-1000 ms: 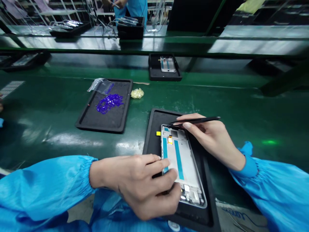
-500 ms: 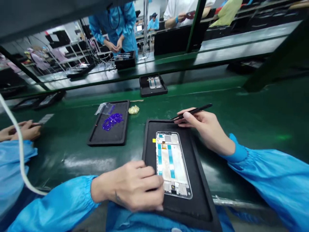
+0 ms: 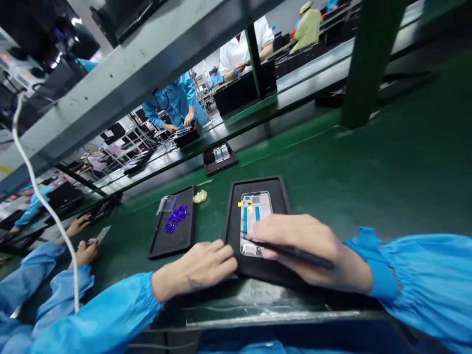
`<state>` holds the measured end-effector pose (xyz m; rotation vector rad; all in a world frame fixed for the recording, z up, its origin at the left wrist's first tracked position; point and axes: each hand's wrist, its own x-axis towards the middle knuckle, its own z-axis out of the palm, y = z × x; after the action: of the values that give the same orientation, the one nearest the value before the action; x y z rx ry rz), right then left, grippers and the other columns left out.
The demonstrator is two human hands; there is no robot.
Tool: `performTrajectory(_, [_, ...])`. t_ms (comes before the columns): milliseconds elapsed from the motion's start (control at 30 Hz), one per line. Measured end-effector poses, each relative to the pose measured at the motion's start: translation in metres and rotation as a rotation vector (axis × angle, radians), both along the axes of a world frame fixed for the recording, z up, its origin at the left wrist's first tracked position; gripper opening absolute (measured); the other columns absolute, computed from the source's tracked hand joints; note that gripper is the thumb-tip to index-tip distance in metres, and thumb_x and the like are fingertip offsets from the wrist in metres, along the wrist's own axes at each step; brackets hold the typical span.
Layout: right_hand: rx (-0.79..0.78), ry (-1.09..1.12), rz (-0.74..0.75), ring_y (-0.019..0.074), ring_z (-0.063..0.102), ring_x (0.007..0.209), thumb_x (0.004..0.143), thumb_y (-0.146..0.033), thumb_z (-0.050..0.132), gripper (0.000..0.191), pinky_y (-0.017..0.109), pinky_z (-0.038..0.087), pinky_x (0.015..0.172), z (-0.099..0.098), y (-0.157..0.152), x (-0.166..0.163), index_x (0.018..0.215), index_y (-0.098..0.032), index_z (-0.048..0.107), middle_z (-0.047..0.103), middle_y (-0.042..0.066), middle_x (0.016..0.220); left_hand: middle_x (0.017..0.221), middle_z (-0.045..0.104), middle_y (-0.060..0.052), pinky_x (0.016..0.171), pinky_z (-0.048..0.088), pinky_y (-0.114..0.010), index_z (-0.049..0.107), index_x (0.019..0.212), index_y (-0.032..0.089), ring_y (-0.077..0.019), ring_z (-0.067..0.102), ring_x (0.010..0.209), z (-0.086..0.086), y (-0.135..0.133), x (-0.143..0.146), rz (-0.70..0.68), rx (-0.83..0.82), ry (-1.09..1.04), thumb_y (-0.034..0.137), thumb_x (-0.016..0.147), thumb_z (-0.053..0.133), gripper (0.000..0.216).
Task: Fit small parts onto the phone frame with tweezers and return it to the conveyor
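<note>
In front of me a black tray (image 3: 258, 181) lies on the bench with a silver phone frame (image 3: 263, 209) in it, which has blue strips and a yellow tab. My right hand (image 3: 306, 246) is closed around black tweezers (image 3: 298, 251), their tip over the frame's left side. That hand covers the frame's lower right part. At the tray's near left corner, my left hand (image 3: 206, 265) has its fingers curled together on the edge; the fingertips are partly hidden.
Left of it, another black tray (image 3: 158, 248) holds purple pieces (image 3: 177, 219) and a clear bag (image 3: 167, 204). A yellowish lump (image 3: 200, 196) sits beside it. Farther back is a small tray (image 3: 210, 167). A co-worker's hands (image 3: 84, 253) are at far left; a white cable (image 3: 47, 206) hangs there.
The tray with the phone frame now lies farther in on the bench. My right hand has brought the tweezers from the tray's far edge down over the frame. The view has tilted.
</note>
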<state>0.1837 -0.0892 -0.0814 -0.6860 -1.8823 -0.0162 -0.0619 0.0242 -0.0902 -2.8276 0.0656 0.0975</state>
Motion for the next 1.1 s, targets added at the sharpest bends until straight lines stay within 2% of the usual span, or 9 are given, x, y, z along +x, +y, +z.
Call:
performTrajectory(67, [0.058,-0.078,0.055,0.0192,0.071,0.098,0.1,-0.015,0.056,0.018,0.03,0.056,0.09,-0.002,-0.004,-0.002,0.117,-0.01,0.062,0.074,0.011,0.1,0.09,0.058,-0.005,0.054,0.039,-0.027,0.054,0.095,0.018,-0.0181,0.054,0.081,0.007,0.022,0.027,0.045,0.044,0.039,0.037,0.107,0.038,0.028])
performTrajectory(200, [0.045,-0.217,0.091,0.0209,0.07,0.089,0.103,-0.016,0.049,0.018,0.032,0.056,0.078,-0.006,-0.007,-0.004,0.107,-0.005,0.062,0.071,0.012,0.089,0.1,0.059,-0.007,0.056,0.043,-0.025,0.054,0.104,0.016,-0.019,0.057,0.088,0.017,0.068,0.096,0.127,0.108,0.062,0.04,0.107,0.037,0.03])
performTrajectory(400, [0.051,-0.221,0.065,0.0205,0.069,0.088,0.105,-0.02,0.047,0.021,0.03,0.052,0.071,-0.015,-0.005,-0.002,0.111,-0.006,0.061,0.07,0.011,0.09,0.116,0.06,-0.009,0.081,0.056,-0.035,0.057,0.12,0.013,-0.0197,0.062,0.1,0.022,0.141,0.195,0.249,0.133,-0.001,0.037,0.104,0.048,0.03])
performTrajectory(533, [0.014,-0.201,0.067,0.0193,0.068,0.083,0.106,-0.023,0.044,0.024,0.029,0.051,0.067,-0.015,-0.006,-0.002,0.107,-0.007,0.061,0.069,0.01,0.085,0.124,0.06,-0.011,0.09,0.056,-0.042,0.056,0.128,0.014,-0.0216,0.062,0.106,0.024,0.181,0.235,0.319,0.114,-0.062,0.037,0.101,0.055,0.035])
performTrajectory(633, [-0.052,-0.207,0.058,0.0195,0.069,0.086,0.107,-0.023,0.041,0.025,0.03,0.051,0.07,-0.013,-0.01,-0.002,0.111,-0.008,0.061,0.07,0.01,0.086,0.124,0.06,-0.011,0.091,0.055,-0.043,0.057,0.127,0.014,-0.0221,0.062,0.107,0.021,0.198,0.251,0.37,0.091,-0.097,0.038,0.1,0.057,0.036])
performTrajectory(733, [-0.103,-0.212,0.029,0.0196,0.068,0.089,0.108,-0.023,0.041,0.024,0.031,0.051,0.072,-0.012,-0.012,-0.001,0.114,-0.011,0.06,0.071,0.01,0.09,0.125,0.059,-0.011,0.092,0.055,-0.044,0.056,0.128,0.015,-0.0225,0.062,0.107,0.019,0.207,0.254,0.403,0.06,-0.129,0.039,0.099,0.057,0.038])
performTrajectory(800, [-0.111,-0.21,0.025,0.0192,0.068,0.088,0.108,-0.024,0.039,0.024,0.031,0.05,0.072,-0.013,-0.012,0.0,0.114,-0.011,0.059,0.071,0.01,0.089,0.127,0.058,-0.011,0.093,0.054,-0.044,0.055,0.13,0.015,-0.023,0.061,0.109,0.02,0.214,0.243,0.402,0.037,-0.141,0.04,0.1,0.056,0.039])
performTrajectory(967, [-0.148,-0.179,0.056,0.0193,0.067,0.087,0.107,-0.024,0.041,0.024,0.031,0.052,0.072,-0.014,-0.01,-0.001,0.116,-0.01,0.059,0.07,0.012,0.09,0.118,0.062,-0.009,0.091,0.055,-0.042,0.06,0.12,0.014,-0.0213,0.062,0.105,0.031,0.239,0.168,0.39,-0.023,-0.049,0.042,0.1,0.056,0.035])
performTrajectory(1100, [-0.243,-0.135,0.075,0.0186,0.066,0.085,0.108,-0.025,0.04,0.027,0.031,0.053,0.076,-0.014,-0.009,-0.001,0.116,-0.012,0.062,0.069,0.012,0.091,0.118,0.063,-0.009,0.089,0.056,-0.041,0.06,0.122,0.014,-0.0207,0.063,0.103,0.026,0.256,0.114,0.459,-0.032,-0.034,0.037,0.098,0.059,0.033])
